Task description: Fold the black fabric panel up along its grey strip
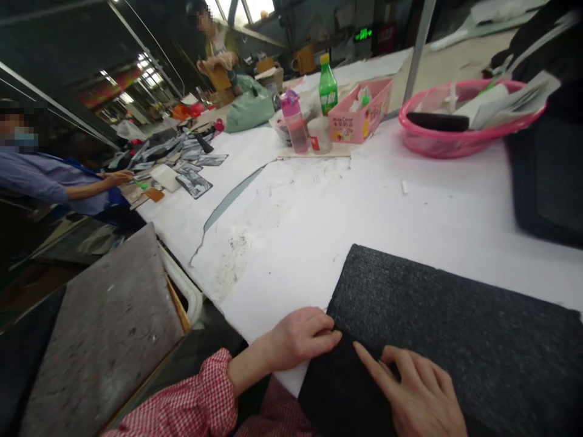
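Note:
A large dark grey felt sheet (455, 328) lies on the white table (319, 224) in front of me, its near edge hanging toward my lap. My left hand (300, 337) pinches the sheet's left edge with curled fingers. Flat on the dark sheet rests my right hand (419, 394), fingers stretched out and index finger pointing toward the left hand. My sleeve is red-and-white checked.
A pink basket (460, 142) with dark and white pieces sits far right. A pink box (359, 118), green bottle (327, 88) and pink bottle (295, 121) stand behind. A grey board (104, 334) lies left. Two other people work at the far left end.

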Motion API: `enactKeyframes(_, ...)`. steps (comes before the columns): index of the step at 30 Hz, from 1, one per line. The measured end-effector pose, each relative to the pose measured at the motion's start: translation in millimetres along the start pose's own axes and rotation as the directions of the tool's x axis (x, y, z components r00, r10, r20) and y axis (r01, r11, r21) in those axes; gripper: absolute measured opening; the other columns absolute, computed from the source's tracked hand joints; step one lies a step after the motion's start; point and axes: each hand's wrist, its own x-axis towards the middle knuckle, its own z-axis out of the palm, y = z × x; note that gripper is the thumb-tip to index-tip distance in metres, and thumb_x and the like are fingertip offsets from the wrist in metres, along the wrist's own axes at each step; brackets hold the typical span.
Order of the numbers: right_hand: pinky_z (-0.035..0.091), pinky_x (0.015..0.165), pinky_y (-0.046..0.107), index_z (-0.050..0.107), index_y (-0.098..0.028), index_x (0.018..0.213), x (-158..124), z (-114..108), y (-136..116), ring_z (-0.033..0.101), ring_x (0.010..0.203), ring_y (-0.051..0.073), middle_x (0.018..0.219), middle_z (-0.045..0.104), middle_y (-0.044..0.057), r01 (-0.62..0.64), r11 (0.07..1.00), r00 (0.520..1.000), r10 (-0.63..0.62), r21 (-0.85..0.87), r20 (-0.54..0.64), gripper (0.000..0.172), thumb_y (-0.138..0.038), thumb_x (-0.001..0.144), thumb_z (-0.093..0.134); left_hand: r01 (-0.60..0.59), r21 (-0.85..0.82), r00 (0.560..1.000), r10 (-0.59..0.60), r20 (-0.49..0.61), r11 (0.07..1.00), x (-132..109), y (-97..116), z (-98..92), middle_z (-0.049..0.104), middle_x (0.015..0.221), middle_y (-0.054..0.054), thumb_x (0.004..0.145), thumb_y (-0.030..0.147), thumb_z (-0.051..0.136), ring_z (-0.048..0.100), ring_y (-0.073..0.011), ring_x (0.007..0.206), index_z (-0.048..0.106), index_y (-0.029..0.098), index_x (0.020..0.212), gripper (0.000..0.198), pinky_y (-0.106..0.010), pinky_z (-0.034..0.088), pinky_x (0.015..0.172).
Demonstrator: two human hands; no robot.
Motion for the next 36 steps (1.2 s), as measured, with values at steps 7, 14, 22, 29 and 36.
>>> enactKeyframes(7, 0.036, 0.083, 0.039, 0.060, -0.032, 0.129, 3.9, -7.8, -7.5, 0.053, 0.088, 0.021, 0.094, 0.058, 0.005, -0.102, 0.994, 0.992, 0.099, 0.038, 0.082, 0.042, -0.015, 0.099, 0.037, -0.034, 0.009, 0.998, 0.035, -0.047, 0.999, -1.2, -3.0, 0.5, 0.060, 0.095, -0.004, 0.097, 0.014, 0.052, 0.056, -0.0137, 0.080, 0.059, 0.016, 0.109, 0.014, -0.026, 0.050, 0.069)
enactKeyframes(14, 0.036, 0.084, 0.041, 0.060, -0.031, 0.129, 3.2, -8.2, -7.7, 0.051, 0.090, 0.022, 0.095, 0.057, 0.005, -0.096, 0.995, 0.992, 0.093, 0.032, 0.089, 0.041, -0.016, 0.099, 0.037, -0.048, 0.007, 0.998, 0.048, -0.031, 0.999, -4.3, -4.7, 2.1, 0.060, 0.097, -0.004, 0.097, 0.015, 0.053, 0.058, -0.0146, 0.085, 0.059, 0.016, 0.112, 0.016, -0.028, 0.052, 0.072)
enactKeyframes(22, 0.036, 0.085, 0.040, 0.060, -0.032, 0.129, 3.5, -8.9, -7.8, 0.051, 0.091, 0.022, 0.095, 0.056, 0.005, -0.113, 0.993, 0.989, 0.109, 0.042, 0.103, 0.042, -0.014, 0.098, 0.039, -0.049, -0.018, 0.998, 0.048, -0.044, 0.999, -0.6, -3.3, -0.2, 0.060, 0.096, -0.005, 0.098, 0.013, 0.052, 0.057, -0.0150, 0.084, 0.059, 0.015, 0.110, 0.014, -0.028, 0.053, 0.070)
enactKeyframes(29, 0.036, 0.085, 0.040, 0.060, -0.034, 0.128, 3.3, -8.3, -6.6, 0.051, 0.091, 0.022, 0.095, 0.056, 0.004, -0.114, 0.993, 0.986, 0.110, 0.031, 0.123, 0.044, -0.011, 0.096, 0.041, -0.085, 0.010, 0.995, 0.085, -0.059, 0.996, -0.6, -3.0, -1.0, 0.060, 0.098, -0.007, 0.095, 0.007, 0.053, 0.058, -0.0160, 0.086, 0.057, 0.014, 0.122, 0.028, -0.029, 0.055, 0.073)
enactKeyframes(36, 0.036, 0.085, 0.040, 0.059, -0.034, 0.129, 4.0, -9.3, -7.1, 0.050, 0.091, 0.022, 0.095, 0.056, 0.004, -0.113, 0.993, 0.986, 0.109, 0.026, 0.128, 0.046, -0.009, 0.093, 0.044, -0.044, -0.021, 0.999, 0.043, -0.033, 0.999, -8.6, -2.3, -4.2, 0.062, 0.104, -0.009, 0.097, 0.011, 0.052, 0.059, -0.0192, 0.100, 0.058, 0.012, 0.120, 0.024, -0.035, 0.057, 0.084)
